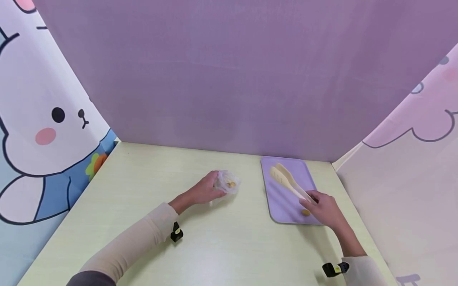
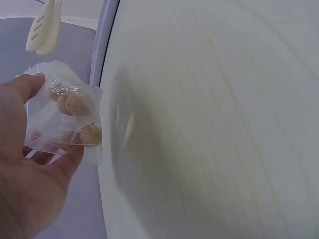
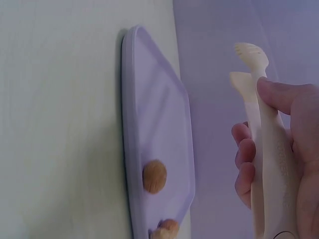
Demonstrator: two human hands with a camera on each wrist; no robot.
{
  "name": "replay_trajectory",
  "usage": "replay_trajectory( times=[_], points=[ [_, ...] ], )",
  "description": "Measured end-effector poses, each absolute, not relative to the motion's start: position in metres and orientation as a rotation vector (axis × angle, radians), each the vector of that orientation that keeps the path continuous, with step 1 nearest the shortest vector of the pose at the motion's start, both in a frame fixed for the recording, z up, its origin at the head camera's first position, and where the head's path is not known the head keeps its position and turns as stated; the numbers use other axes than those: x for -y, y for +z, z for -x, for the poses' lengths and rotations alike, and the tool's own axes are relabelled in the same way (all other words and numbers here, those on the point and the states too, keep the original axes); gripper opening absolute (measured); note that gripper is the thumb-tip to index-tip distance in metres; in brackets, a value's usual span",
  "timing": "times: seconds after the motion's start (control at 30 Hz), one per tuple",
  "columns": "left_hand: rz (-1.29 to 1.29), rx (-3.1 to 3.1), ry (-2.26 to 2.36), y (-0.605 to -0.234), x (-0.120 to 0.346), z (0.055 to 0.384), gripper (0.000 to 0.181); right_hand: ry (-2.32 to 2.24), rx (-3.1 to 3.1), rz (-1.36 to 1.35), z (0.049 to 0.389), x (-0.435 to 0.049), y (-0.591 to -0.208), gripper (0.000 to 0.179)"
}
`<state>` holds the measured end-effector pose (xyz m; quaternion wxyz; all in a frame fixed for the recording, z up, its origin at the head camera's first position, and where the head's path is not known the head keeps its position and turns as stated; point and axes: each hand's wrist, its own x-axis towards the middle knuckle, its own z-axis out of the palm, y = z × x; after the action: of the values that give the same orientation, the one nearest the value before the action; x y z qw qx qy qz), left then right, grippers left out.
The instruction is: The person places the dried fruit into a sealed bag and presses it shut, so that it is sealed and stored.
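Observation:
My left hand [image 1: 206, 188] grips a clear plastic bag [image 1: 222, 178] at its side, thumb and fingers curled round it, above the table. Several round brown walnuts [image 2: 77, 104] show through the plastic in the left wrist view. On the right, my right hand [image 1: 326, 208] holds cream-coloured tongs [image 1: 284, 178] by their arms. The tong heads stand slightly apart over the purple tray [image 1: 279, 203], with nothing between them. One walnut [image 3: 155, 177] lies on the tray, and more brown pieces [image 3: 166, 229] show at its near end in the right wrist view.
The pale table [image 1: 222, 246] ends at a purple back panel [image 1: 222, 79]. Printed cloth panels [image 1: 53, 159] border the left and right sides. The tray lies near the table's back right corner.

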<state>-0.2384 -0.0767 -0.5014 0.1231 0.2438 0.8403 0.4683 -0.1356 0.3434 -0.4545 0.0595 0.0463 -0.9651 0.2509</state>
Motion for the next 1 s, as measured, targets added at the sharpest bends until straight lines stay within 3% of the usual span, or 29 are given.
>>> replay_trajectory(
  times=[0.4, 0.77, 1.0],
  points=[
    [-0.689, -2.45, 1.362, -0.501, 0.079, 0.237, 0.076, 0.756, 2.974, -0.053, 0.125, -0.367, -0.466, 0.049],
    [-0.68, -2.469, 1.366, -0.501, 0.078, 0.239, 0.075, 0.701, 2.995, -0.05, 0.112, -0.39, -0.477, 0.046],
    [-0.688, -2.463, 1.378, -0.502, 0.078, 0.239, 0.076, 0.693, 2.995, -0.069, 0.098, -0.405, -0.479, 0.035]
  ],
)
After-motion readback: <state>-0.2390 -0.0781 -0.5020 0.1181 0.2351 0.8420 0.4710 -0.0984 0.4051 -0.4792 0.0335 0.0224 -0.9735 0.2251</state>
